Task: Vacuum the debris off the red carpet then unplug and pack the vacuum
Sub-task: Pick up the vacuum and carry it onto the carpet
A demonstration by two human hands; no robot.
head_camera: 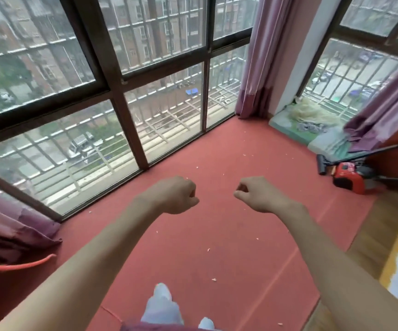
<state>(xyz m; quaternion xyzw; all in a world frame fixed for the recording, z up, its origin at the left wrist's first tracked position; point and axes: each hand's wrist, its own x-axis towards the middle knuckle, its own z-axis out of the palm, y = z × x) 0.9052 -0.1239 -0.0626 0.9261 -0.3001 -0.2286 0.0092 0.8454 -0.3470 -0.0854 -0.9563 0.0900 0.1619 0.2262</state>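
The red carpet [229, 223] covers the floor below the big windows, with several small pale crumbs of debris [214, 279] scattered over it. A red canister vacuum [348, 175] lies at the right edge of the carpet, its black floor head [321, 164] toward the window and its black hose arcing off to the right. My left hand [179, 194] and my right hand [257, 193] are both held out in front of me above the carpet, fingers curled in loose fists, holding nothing. Both are well left of the vacuum.
Floor-to-ceiling windows [112, 96] bound the carpet at the far and left sides. Purple curtains hang in the corner [257, 68], at the right [384, 111] and bunched at the left [9, 230]. A green ledge [288, 125] holds pale fibres. Wooden floor [365, 247] lies right.
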